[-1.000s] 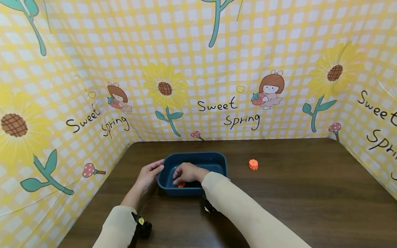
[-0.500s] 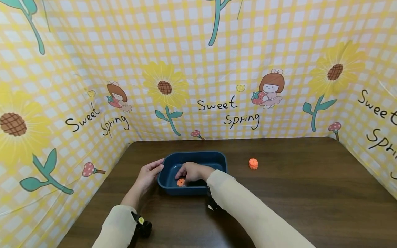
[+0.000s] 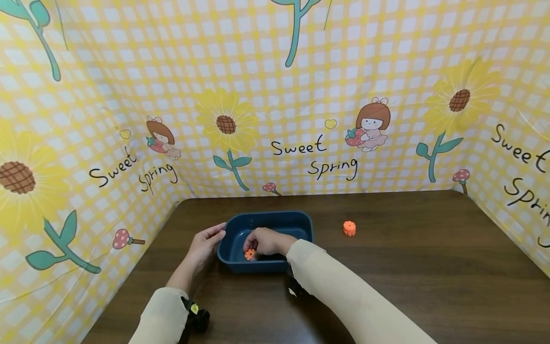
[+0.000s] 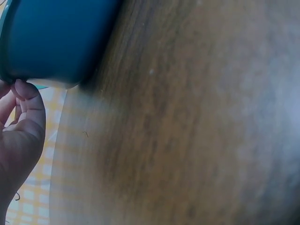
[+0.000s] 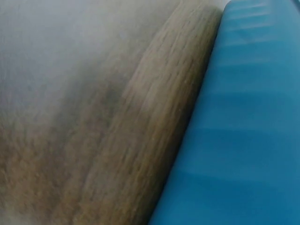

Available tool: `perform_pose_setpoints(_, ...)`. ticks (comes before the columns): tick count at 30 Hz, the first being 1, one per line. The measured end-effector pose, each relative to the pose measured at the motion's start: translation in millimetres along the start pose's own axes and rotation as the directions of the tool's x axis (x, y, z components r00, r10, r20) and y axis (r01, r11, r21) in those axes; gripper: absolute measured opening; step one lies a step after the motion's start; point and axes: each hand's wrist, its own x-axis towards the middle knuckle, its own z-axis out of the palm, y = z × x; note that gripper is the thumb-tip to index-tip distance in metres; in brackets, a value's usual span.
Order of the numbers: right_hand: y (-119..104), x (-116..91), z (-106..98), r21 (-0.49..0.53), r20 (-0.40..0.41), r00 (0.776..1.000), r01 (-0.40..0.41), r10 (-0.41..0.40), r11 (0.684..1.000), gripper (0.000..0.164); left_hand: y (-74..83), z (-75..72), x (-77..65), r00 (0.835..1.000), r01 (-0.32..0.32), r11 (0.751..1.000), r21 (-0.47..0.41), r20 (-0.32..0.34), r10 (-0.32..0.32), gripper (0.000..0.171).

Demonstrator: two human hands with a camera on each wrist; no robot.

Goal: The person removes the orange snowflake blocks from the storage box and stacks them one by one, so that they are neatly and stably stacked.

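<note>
A dark blue rectangular plastic bin (image 3: 270, 267) stands on the table, left of centre in the head view. My left hand (image 3: 206, 243) holds its left end, thumb near the rim; in the left wrist view that hand (image 4: 23, 129) has its thumb against the bin (image 4: 56, 40). Inside the bin, my right hand (image 3: 267, 241) reaches down with curled fingers and pinches a small orange gear-shaped piece (image 3: 249, 254) near the front left. The right wrist view catches only the bin's outer wall (image 5: 239, 136), with the hand itself out of sight.
Another orange notched piece (image 3: 349, 228), thicker, like a short stack, sits on the brown wooden table (image 3: 412, 267) to the right of the bin. A yellow checked cloth (image 3: 301, 95) hangs behind and along both sides of the table.
My right hand has shifted slightly right inside the bin, and more of the orange gear-shaped piece shows below its fingers. The left hand keeps its place at the bin's end.
</note>
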Motion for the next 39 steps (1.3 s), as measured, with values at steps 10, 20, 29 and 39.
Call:
perform_pose_setpoints(10,-2.0,-3.4,1.5,0.026,-0.067,0.998,-0.02,0.022,0.999,0.023,-2.1,-0.1,0.4,1.0,-0.01,1.0,-0.013,0.0,0.01,0.046)
perform_pose_setpoints(20,-0.9,-5.9,-0.3,0.026,-0.103,0.994,-0.035,0.037,0.999,0.022,-4.9,-0.5,1.1,1.0,-0.02,0.999,-0.046,0.004,0.02,0.046)
perform_pose_setpoints(29,4.6,-8.9,-3.8,0.111,-0.108,0.992,-0.06,0.072,0.992,0.024,-2.4,-1.5,1.9,1.0,-0.014,1.0,0.0,0.002,0.014,0.047)
perform_pose_setpoints(39,7.8,-17.6,-11.6,0.134,-0.117,0.99,-0.065,0.081,0.989,0.032,-2.2,-2.6,1.1,1.0,-0.004,1.0,0.011,0.003,0.004,0.048)
